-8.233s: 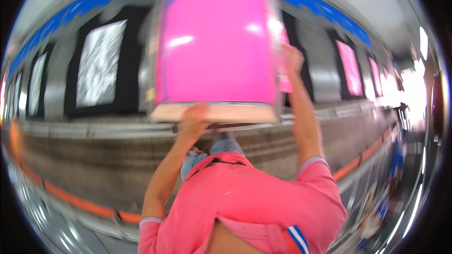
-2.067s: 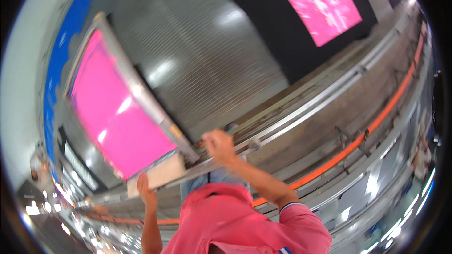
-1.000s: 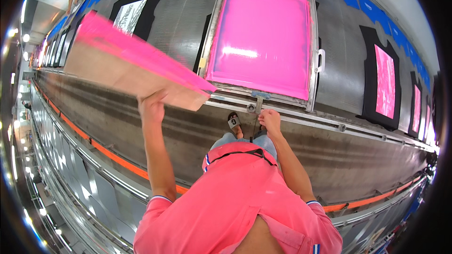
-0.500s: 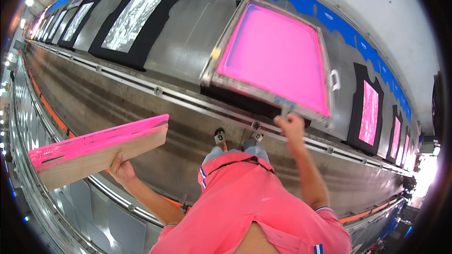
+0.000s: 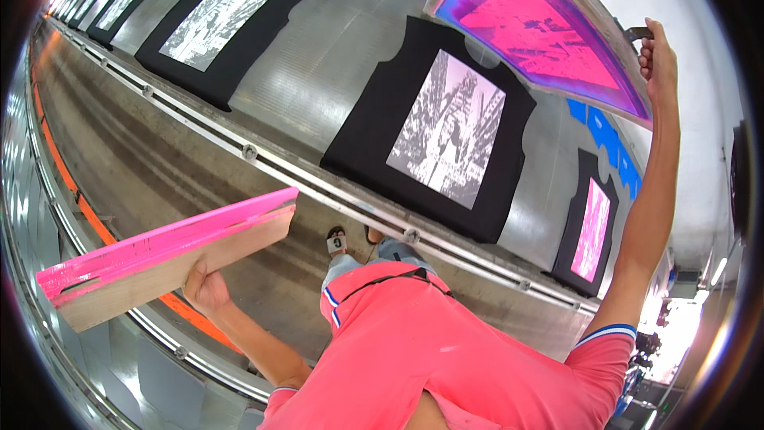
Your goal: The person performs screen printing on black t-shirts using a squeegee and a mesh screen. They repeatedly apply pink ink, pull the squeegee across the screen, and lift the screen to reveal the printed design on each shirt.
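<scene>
Over grey metal tabletop (image 5: 290, 80), a slanting pink-mesh frame (image 5: 545, 36) is being gripped by the right hand (image 5: 660, 64), pink-edged plank (image 5: 159, 267) apparently by the left hand (image 5: 208, 291).

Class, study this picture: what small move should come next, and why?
Probably lower the framed screen gently over the black shirt in front: the right hand holds it raised by its handle, and that shirt's print looks mostly pale, while the shirt to its right shows pink.

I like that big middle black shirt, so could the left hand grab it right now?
Probably not: the left hand is busy gripping a pink-edged wooden board, well away from the black shirt.
</scene>
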`<state>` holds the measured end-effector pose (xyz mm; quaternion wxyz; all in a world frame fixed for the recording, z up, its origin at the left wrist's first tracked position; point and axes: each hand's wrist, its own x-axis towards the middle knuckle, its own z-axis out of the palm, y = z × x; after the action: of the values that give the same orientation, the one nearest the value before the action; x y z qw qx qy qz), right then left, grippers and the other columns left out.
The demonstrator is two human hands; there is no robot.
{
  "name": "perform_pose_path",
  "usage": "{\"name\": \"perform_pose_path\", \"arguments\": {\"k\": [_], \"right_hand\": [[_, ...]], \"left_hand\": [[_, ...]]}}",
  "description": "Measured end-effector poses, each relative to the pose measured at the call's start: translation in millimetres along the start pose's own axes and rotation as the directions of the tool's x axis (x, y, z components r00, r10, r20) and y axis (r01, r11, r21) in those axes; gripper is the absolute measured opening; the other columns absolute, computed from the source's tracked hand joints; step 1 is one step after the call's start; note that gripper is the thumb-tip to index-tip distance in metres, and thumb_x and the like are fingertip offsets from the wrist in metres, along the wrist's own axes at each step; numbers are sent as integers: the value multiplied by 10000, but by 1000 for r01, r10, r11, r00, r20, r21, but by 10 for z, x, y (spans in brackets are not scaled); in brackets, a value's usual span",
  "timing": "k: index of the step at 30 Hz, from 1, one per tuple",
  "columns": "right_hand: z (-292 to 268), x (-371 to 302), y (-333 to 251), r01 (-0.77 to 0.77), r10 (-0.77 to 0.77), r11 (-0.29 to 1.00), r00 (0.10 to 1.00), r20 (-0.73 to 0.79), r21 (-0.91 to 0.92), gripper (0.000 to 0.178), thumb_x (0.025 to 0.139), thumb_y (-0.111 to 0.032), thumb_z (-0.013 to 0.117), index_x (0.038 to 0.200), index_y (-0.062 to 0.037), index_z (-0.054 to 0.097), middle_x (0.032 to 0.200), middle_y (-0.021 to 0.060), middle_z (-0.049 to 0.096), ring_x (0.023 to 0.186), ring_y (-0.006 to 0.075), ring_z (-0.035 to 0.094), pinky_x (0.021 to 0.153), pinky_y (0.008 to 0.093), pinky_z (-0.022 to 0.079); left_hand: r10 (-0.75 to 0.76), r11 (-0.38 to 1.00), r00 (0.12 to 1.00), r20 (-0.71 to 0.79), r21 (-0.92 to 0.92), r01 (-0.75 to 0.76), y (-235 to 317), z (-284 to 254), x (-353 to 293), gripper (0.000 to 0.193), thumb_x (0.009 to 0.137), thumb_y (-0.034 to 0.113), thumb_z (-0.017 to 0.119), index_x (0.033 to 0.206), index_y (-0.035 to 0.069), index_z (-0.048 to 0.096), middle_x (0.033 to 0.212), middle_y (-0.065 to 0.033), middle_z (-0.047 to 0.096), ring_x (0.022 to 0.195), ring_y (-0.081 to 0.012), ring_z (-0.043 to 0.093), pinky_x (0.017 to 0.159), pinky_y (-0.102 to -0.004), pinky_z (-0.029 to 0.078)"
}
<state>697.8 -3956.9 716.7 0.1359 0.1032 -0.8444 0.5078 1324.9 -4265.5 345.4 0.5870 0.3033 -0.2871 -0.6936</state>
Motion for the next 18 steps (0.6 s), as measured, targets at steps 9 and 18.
{"name": "perform_pose_path", "arguments": {"k": [9, 18], "right_hand": [[59, 625, -111, 53, -54, 998, 997, -55, -20, 423, 816, -503, 706, 674, -149, 524, 556, -73, 400, 440, 42, 373, 393, 208, 248], [61, 674, -125, 71, -77, 996, 991, -108, -63, 459, 822, -532, 700, 641, -162, 498, 534, -76, 376, 432, 35, 359, 389, 200, 240]], "left_hand": [[111, 993, 994, -9, -28, -111, -70, -365, -104, 639, 729, -67, 645, 1350, -96, 497, 1341, -187, 569, 1283, -323, 515, 1159, -517, 335], [106, 991, 993, 48, -92, -102, -217, -349, -12, 631, 742, -59, 650, 1361, -13, 534, 1324, -145, 595, 1264, -298, 531, 1144, -515, 350]]}}
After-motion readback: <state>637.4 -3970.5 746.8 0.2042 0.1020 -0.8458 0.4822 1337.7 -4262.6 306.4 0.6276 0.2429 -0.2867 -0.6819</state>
